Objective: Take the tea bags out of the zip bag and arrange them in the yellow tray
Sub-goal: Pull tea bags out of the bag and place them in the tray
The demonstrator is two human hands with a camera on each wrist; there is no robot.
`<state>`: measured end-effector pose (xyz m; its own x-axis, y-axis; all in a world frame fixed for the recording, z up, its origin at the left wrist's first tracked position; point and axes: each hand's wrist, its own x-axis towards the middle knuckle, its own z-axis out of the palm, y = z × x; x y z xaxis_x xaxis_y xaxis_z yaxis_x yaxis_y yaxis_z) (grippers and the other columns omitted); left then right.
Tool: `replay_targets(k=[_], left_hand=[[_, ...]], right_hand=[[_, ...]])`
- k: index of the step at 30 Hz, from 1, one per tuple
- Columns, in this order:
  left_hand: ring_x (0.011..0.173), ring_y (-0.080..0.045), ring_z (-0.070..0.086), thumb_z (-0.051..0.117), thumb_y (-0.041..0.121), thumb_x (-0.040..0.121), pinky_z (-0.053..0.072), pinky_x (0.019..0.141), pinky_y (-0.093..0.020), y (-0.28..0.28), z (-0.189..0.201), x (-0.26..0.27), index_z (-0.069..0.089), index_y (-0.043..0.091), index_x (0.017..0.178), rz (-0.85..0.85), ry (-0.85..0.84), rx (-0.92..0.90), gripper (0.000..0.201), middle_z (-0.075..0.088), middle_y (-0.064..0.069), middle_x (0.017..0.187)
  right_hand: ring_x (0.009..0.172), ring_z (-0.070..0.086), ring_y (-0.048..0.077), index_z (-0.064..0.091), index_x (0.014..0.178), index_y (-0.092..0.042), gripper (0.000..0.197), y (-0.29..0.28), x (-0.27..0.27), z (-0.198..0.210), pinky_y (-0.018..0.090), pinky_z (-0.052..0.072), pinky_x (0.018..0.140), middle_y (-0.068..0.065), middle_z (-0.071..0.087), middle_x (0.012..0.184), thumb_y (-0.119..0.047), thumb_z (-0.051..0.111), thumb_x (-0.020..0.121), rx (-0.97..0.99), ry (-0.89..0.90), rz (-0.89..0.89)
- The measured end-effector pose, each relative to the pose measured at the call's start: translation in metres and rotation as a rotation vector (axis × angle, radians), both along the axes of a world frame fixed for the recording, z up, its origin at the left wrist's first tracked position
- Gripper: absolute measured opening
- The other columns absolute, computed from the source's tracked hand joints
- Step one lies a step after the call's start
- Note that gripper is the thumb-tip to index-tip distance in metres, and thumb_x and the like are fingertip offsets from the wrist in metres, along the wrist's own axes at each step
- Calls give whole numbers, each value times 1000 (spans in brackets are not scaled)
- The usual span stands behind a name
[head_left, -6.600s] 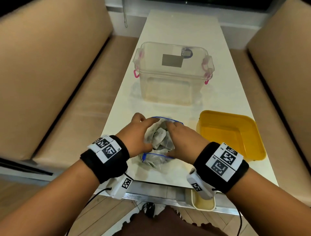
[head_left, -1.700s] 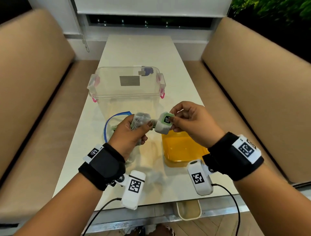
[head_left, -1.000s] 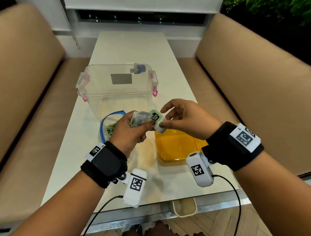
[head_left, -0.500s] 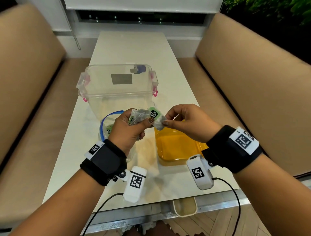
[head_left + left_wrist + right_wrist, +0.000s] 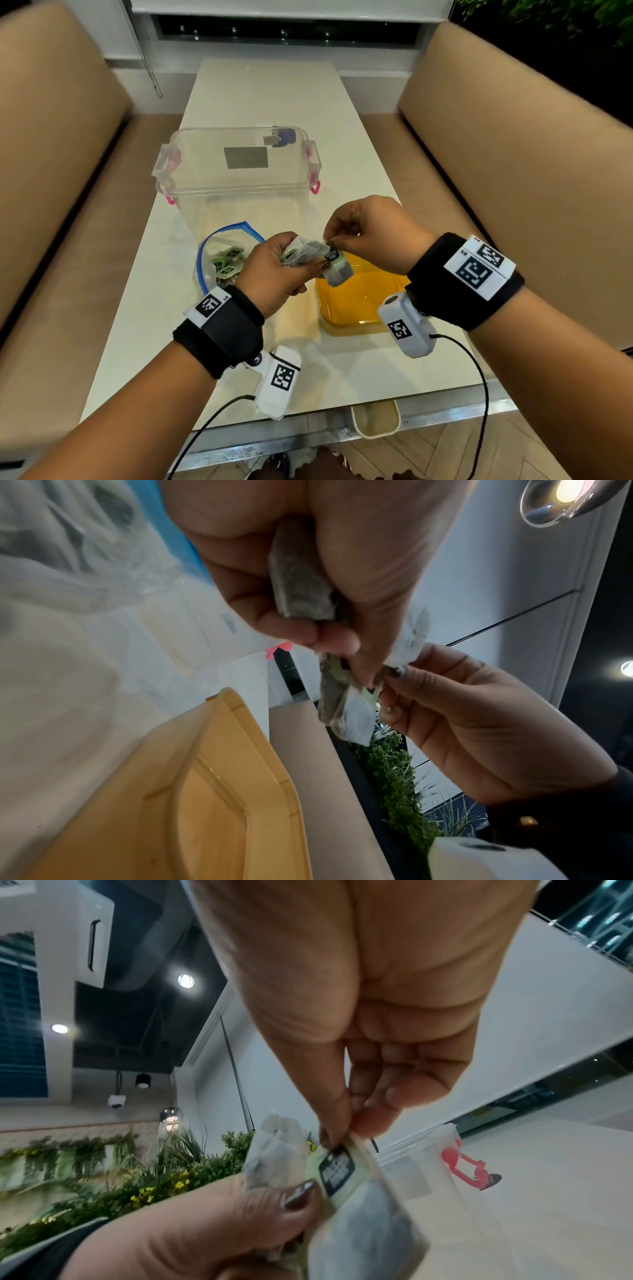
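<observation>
Overhead, room: yellow tray lies bare below both hands.
Left hand: clutches bunched tea bags.
Right hand: pinches one tea bag — by its top.

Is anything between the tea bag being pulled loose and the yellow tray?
Nothing visible. The tea bag, pinched by the right hand, hangs over the yellow tray's near-left corner; the left hand still grips the bunch.
</observation>
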<state>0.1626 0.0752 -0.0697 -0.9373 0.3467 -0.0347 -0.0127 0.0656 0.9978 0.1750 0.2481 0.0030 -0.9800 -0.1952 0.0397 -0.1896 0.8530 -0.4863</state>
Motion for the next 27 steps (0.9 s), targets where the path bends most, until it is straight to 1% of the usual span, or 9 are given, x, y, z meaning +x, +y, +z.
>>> replay_targets(k=[2,6,9,12,14,16,20,24,27], left_hand=[[43,-11,49,72,3,80,38,44,-21,0,-4,0,60,3,85,7,-17,-14,14,57,-5,63],[41,-10,49,72,5,81,38,43,-22,-4,-12,-1,61,1,97,61,-33,-50,20,56,7,49],[43,-10,48,72,8,82,39,43,-21,-11,-14,-2,62,2,102,120,-68,-13,24,60,6,56],[45,-11,48,73,10,81,40,46,-22,-18,-12,-3,64,9,99,174,-100,33,20,65,-6,73],[45,-12,47,73,9,80,40,45,-21,-22,-11,-3,64,12,96,200,-103,56,19,65,-3,71],[45,-12,46,73,9,80,40,45,-21,-24,-9,-2,63,8,99,224,-105,82,21,65,-1,68],[48,-14,47,73,10,81,41,47,-22,-30,-8,1,63,5,102,226,-101,85,23,68,-18,81],[47,-12,47,72,9,82,41,45,-21,-32,-7,4,64,12,95,216,-98,86,16,67,-3,69],[46,-10,47,71,9,82,41,45,-21,-34,-9,5,63,9,98,222,-98,73,18,65,4,63]], right_hand=[[63,56,0,72,87,-18,8,5,-1,-1,3,38,58,-11,64,73,-13,67,84,21,-48,10],[71,65,11,71,86,-17,5,22,-8,-6,23,52,68,-1,71,79,-14,68,84,29,-122,-15],[67,66,10,70,87,-15,6,32,-19,-19,20,51,64,1,72,77,-12,66,85,54,-172,-53],[64,64,10,69,86,-14,7,33,-31,-33,16,46,59,-2,68,72,-10,64,85,97,-205,-86],[63,62,10,70,88,-12,8,29,-38,-41,14,42,56,-6,63,67,-9,63,86,136,-222,-91],[67,64,13,70,90,-10,9,24,-44,-48,16,46,60,-4,64,71,-9,62,87,161,-247,-88],[81,64,19,71,96,-8,12,14,-56,-61,29,53,81,6,70,93,-10,62,88,260,-282,-67],[84,63,22,71,95,-9,13,8,-62,-68,30,51,84,6,69,98,-10,60,89,334,-284,-53],[92,67,25,71,99,-8,16,4,-65,-71,33,53,87,7,69,103,-10,58,91,367,-308,-56]])
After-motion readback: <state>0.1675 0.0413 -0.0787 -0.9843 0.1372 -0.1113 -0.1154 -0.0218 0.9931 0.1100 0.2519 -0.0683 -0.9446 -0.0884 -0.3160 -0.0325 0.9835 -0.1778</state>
